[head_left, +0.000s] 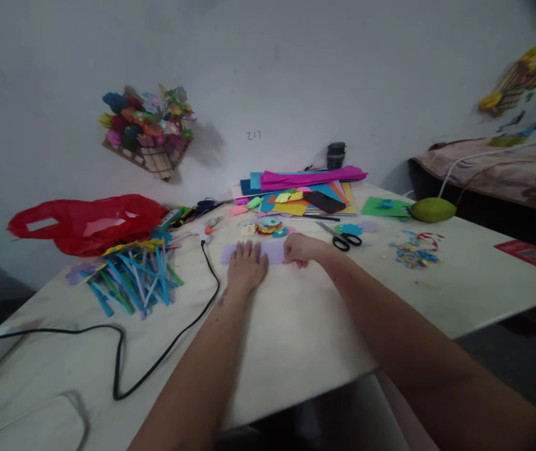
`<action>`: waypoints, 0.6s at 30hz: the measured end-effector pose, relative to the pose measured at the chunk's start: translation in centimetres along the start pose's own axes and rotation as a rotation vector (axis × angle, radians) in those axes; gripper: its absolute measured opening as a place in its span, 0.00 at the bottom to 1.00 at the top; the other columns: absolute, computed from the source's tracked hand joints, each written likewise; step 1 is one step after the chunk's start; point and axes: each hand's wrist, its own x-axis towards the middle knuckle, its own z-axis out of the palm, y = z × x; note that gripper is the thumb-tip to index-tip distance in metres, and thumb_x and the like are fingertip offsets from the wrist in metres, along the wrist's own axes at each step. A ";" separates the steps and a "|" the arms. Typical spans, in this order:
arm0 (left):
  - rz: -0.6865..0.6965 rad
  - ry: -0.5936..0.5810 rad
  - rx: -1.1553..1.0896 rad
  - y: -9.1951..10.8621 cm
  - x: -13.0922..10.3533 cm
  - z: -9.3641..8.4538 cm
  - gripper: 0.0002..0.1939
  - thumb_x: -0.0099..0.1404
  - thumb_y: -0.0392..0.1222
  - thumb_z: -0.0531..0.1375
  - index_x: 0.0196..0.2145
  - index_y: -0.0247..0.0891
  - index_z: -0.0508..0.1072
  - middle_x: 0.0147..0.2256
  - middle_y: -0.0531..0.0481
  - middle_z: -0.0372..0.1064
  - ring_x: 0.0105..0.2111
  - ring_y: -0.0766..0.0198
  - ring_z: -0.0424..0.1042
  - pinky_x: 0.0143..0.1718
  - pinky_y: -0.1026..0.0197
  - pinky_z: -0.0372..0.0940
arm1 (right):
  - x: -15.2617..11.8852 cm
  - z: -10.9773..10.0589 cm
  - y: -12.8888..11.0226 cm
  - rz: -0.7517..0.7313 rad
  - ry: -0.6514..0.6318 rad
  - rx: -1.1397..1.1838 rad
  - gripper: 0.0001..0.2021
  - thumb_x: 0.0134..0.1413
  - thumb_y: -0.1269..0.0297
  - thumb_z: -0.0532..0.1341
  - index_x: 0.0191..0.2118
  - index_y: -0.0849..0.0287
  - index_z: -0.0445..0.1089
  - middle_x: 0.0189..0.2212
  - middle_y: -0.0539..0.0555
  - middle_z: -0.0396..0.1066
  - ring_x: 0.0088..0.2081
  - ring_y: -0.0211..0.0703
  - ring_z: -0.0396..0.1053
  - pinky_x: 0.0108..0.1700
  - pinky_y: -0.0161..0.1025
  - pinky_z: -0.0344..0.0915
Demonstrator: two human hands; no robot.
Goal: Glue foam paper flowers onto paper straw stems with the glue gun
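A strip of light purple paper (273,252) lies flat on the pale table (296,338). My left hand (247,264) rests on its left part with the fingers spread. At the right end of the strip, my right hand (298,249) has its fingers bent together on the paper edge. Just beyond the hands sits a pile of colourful paper flowers (270,227). Black-handled scissors (347,240) lie to the right of my right hand, beside blue and purple paper shapes (369,227).
Rolled paper strips (131,279) and a red bag (89,222) lie at the left. A black cable (164,358) crosses the table's left side. Coloured sheets (315,180) are stacked by the wall. Paper scraps (416,254) and a green pouch (432,210) are at the right.
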 end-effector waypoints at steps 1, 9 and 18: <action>-0.002 -0.001 0.001 0.0 0.0 0.0 0.31 0.62 0.56 0.35 0.59 0.41 0.48 0.60 0.49 0.41 0.59 0.51 0.35 0.56 0.49 0.39 | 0.0 0.0 0.0 0.006 -0.006 -0.011 0.04 0.45 0.70 0.58 0.26 0.66 0.66 0.11 0.50 0.63 0.17 0.37 0.64 0.22 0.33 0.65; -0.009 0.008 -0.010 -0.1 0.0 0.2 0.31 0.61 0.56 0.36 0.58 0.41 0.49 0.60 0.48 0.41 0.59 0.50 0.34 0.56 0.50 0.39 | 0.3 -0.2 0.5 0.018 -0.022 0.012 0.05 0.45 0.71 0.59 0.22 0.64 0.65 0.12 0.51 0.66 0.19 0.39 0.67 0.25 0.34 0.67; -0.016 0.018 -0.023 -0.1 0.0 0.2 0.32 0.61 0.57 0.36 0.58 0.40 0.50 0.60 0.48 0.41 0.59 0.50 0.35 0.56 0.50 0.39 | 0.5 -0.1 1.2 -0.009 -0.031 0.080 0.05 0.45 0.70 0.59 0.23 0.62 0.63 0.09 0.47 0.62 0.16 0.37 0.65 0.24 0.34 0.66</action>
